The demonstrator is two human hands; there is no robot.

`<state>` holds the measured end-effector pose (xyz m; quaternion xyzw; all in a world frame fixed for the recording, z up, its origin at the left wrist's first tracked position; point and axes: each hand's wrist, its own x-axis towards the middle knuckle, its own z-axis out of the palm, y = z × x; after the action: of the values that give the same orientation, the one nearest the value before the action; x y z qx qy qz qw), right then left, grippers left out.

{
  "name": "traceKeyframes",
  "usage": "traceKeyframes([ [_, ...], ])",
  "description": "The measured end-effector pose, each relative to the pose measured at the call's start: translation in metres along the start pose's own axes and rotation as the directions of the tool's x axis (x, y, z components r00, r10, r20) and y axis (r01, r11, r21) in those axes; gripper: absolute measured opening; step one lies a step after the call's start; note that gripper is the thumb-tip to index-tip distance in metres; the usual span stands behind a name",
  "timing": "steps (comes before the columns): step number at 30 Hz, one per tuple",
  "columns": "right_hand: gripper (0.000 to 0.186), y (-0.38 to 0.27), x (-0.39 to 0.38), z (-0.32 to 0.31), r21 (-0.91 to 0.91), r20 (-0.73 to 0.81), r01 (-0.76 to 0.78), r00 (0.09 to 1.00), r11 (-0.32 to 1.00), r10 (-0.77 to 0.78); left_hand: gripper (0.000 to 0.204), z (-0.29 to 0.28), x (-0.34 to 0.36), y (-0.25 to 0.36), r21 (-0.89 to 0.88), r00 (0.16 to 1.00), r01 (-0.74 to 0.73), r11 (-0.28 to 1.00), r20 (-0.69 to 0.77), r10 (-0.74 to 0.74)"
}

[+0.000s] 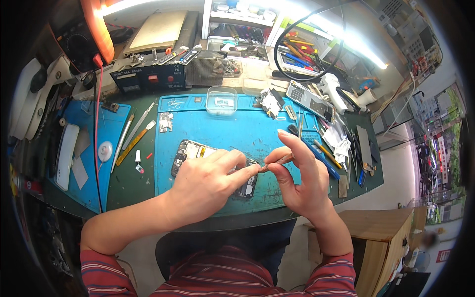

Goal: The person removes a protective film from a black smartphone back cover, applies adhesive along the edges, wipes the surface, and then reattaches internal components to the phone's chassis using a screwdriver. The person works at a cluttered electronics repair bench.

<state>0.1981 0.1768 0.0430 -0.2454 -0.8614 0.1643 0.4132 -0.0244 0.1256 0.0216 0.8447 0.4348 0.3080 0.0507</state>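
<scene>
While left hand [210, 182] overlaps phone [189, 150] — open mat [203, 124] borders its far edge

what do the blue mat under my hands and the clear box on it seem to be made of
Mat: probably silicone or rubber, matte, from its dull, scuffed surface. Box: likely glossy clear plastic, though glass is possible; blue shows through.

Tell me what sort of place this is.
Probably an electronics repair workshop, likely for phones: an opened phone lies on the central blue work mat, an orange-cased multimeter is at upper left, and hand tools lie along the mat's right side.
</scene>
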Motion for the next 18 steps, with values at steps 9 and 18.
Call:
traceKeyframes([
  [9,0.05,-0.0015,0.0006,0.0056,0.013,0.042,-0.019,0.999,1.0,0.018,0.04,-0.0015,-0.0025,-0.0035,-0.009,1.0,0.007,1.0,0.026,-0.006],
  [18,0.046,-0.0016,0.0019,0.004,0.009,0.153,0.033,0.988,0.999,-0.034,0.021,-0.0014,-0.0025,-0.0014,0.019,1.0,0.019,1.0,0.013,-0.019],
])
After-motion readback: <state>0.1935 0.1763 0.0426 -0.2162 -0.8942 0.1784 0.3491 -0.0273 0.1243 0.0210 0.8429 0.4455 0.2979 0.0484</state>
